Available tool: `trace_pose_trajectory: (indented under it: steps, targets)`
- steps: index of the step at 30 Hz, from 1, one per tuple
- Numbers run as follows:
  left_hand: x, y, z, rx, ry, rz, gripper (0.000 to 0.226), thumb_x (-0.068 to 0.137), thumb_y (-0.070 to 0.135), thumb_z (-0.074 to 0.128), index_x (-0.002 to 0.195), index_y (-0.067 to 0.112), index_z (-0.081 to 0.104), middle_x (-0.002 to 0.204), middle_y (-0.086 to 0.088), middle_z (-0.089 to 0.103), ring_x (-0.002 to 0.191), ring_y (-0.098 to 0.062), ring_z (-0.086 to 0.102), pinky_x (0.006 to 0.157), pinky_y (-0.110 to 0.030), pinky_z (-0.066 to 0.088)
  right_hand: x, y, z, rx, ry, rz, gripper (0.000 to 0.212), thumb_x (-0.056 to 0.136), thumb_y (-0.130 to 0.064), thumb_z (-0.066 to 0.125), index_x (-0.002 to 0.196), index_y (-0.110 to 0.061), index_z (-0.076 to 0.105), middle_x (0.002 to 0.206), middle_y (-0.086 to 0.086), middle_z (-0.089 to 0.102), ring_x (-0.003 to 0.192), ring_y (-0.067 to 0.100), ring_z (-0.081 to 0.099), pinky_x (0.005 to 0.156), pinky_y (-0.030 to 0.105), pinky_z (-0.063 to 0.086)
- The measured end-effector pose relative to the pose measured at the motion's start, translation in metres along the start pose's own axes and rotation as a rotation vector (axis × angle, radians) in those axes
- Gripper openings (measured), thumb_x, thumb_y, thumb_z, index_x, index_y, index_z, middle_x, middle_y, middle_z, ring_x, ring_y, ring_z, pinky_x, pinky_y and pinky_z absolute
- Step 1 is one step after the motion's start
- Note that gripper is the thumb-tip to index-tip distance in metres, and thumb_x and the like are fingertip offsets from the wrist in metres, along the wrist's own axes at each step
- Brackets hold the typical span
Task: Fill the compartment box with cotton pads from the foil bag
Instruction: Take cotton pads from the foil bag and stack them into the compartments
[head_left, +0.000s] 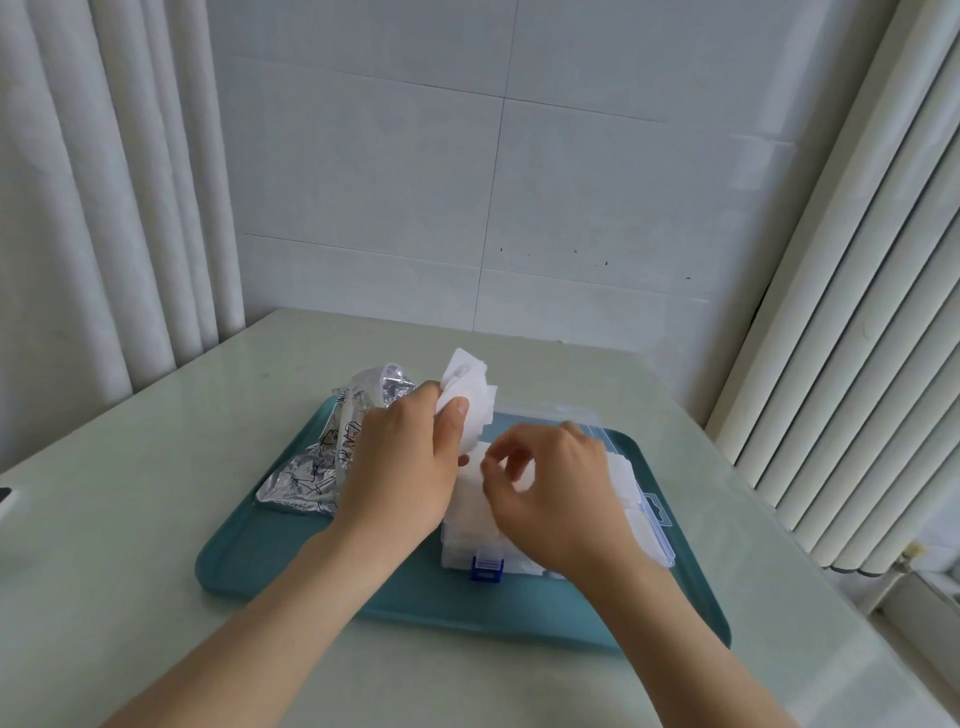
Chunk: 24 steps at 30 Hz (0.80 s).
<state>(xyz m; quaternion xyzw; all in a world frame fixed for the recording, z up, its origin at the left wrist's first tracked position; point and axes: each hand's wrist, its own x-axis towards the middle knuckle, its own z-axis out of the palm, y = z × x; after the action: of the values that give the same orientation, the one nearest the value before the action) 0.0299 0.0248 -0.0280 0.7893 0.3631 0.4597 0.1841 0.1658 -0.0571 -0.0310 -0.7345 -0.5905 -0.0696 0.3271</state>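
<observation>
Two bare forearms reach in from the near edge of the pale table (156, 467) and over the near rim of the teal tray (291, 566) that carries everything; just past that rim, near the middle of the tray, the blue latch (487, 568) of the clear compartment box (655, 525) faces the person, and the box runs back along the tray's right half with its transparent lid lying open toward the far right corner. White cotton pads lie in the box (470, 506), showing between the two hands and beside the right wrist; which compartments they fill I cannot tell. The right hand (553, 493) hovers palm-down over the box, wrist bent, fingers curled loosely with thumb and forefinger drawn close together; whether anything is pinched there I cannot tell. The left hand (400, 467) sits at the box's left edge, back of the hand up, and its thumb and fingers pinch a small bunch of cotton pads (467, 395); the bunch stands up out of the grip, fanned above the thumb, over the far left corner of the box. Behind the left hand, along the tray's left edge, the crumpled foil bag (311, 467) lies on its side with its open mouth toward the far edge.
</observation>
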Motion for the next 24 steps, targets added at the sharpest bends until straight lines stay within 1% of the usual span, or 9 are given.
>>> trace_pose_trajectory:
  steps: [2, 3, 4, 7, 10, 13, 16, 20, 24]
  targets:
    - [0.0, 0.002, 0.0, -0.167, -0.045, -0.021, 0.025, 0.111, 0.03, 0.05, 0.088, 0.023, 0.056, 0.082, 0.005, 0.067, 0.06, 0.007, 0.07, 0.048, -0.019, 0.054, 0.003, 0.001, -0.006, 0.181, 0.201, 0.062, 0.009, 0.092, -0.026, 0.066, 0.1, -0.03, 0.065, 0.087, -0.015, 0.067, 0.086, 0.006, 0.06, 0.08, 0.029, 0.049]
    - [0.001, 0.003, -0.001, -0.254, -0.078, -0.048, 0.02, 0.111, 0.03, 0.05, 0.099, 0.019, 0.061, 0.092, 0.0, 0.07, 0.065, -0.001, 0.075, 0.05, -0.031, 0.061, 0.004, 0.002, -0.01, 0.307, 0.252, 0.104, 0.014, 0.094, -0.024, 0.066, 0.107, -0.03, 0.062, 0.094, -0.014, 0.066, 0.086, 0.005, 0.062, 0.076, 0.025, 0.049]
    - [0.001, 0.005, -0.003, -0.321, -0.111, -0.068, 0.02, 0.111, 0.029, 0.05, 0.108, 0.015, 0.063, 0.101, -0.003, 0.072, 0.07, -0.007, 0.078, 0.052, -0.039, 0.064, 0.005, 0.001, -0.016, 0.432, 0.26, 0.139, 0.02, 0.097, -0.025, 0.064, 0.115, -0.032, 0.061, 0.101, -0.013, 0.066, 0.089, 0.005, 0.063, 0.075, 0.023, 0.049]
    - [0.0, 0.007, -0.005, -0.396, -0.229, -0.066, 0.024, 0.111, 0.026, 0.05, 0.12, 0.01, 0.066, 0.112, -0.005, 0.072, 0.079, -0.013, 0.08, 0.057, -0.043, 0.066, 0.008, 0.001, -0.025, 0.691, 0.142, 0.117, 0.029, 0.106, -0.029, 0.056, 0.131, -0.042, 0.06, 0.114, -0.007, 0.066, 0.102, 0.008, 0.065, 0.084, 0.024, 0.052]
    - [-0.002, 0.008, -0.005, -0.391, -0.31, -0.043, 0.022, 0.111, 0.024, 0.051, 0.116, 0.011, 0.068, 0.108, -0.004, 0.075, 0.082, -0.012, 0.079, 0.06, -0.045, 0.066, 0.009, 0.0, -0.027, 0.769, 0.043, 0.054, 0.02, 0.107, -0.03, 0.058, 0.116, -0.037, 0.075, 0.115, -0.003, 0.072, 0.109, 0.017, 0.067, 0.091, 0.033, 0.055]
    - [-0.002, 0.006, -0.005, -0.369, -0.327, -0.036, 0.02, 0.111, 0.022, 0.052, 0.112, 0.013, 0.07, 0.102, -0.003, 0.076, 0.078, -0.014, 0.079, 0.057, -0.047, 0.065, 0.01, 0.002, -0.029, 0.857, 0.048, 0.071, 0.019, 0.104, -0.025, 0.065, 0.097, -0.021, 0.082, 0.103, 0.002, 0.078, 0.1, 0.017, 0.071, 0.085, 0.034, 0.055]
    - [-0.001, 0.005, -0.006, -0.406, -0.341, -0.072, 0.019, 0.11, 0.025, 0.054, 0.108, 0.012, 0.069, 0.099, -0.005, 0.076, 0.07, -0.023, 0.079, 0.053, -0.052, 0.063, 0.012, 0.005, -0.033, 1.077, 0.089, 0.157, 0.018, 0.103, -0.023, 0.065, 0.102, -0.014, 0.081, 0.096, 0.008, 0.078, 0.088, 0.018, 0.068, 0.08, 0.033, 0.051]
    - [0.001, 0.006, -0.004, -0.612, -0.346, -0.218, 0.022, 0.11, 0.022, 0.054, 0.116, 0.005, 0.066, 0.106, -0.015, 0.074, 0.077, -0.032, 0.08, 0.064, -0.055, 0.065, 0.015, 0.013, -0.035, 1.1, 0.287, 0.235, 0.015, 0.1, -0.018, 0.069, 0.108, -0.01, 0.079, 0.081, -0.009, 0.075, 0.072, 0.0, 0.064, 0.068, 0.014, 0.049]
    - [0.001, 0.007, -0.003, -0.773, -0.314, -0.331, 0.027, 0.113, 0.022, 0.046, 0.128, 0.008, 0.065, 0.115, -0.015, 0.076, 0.09, -0.03, 0.081, 0.074, -0.042, 0.067, 0.014, 0.017, -0.036, 1.095, 0.098, 0.297, 0.01, 0.091, -0.013, 0.08, 0.101, -0.01, 0.08, 0.085, 0.004, 0.078, 0.069, 0.009, 0.066, 0.064, 0.02, 0.048]
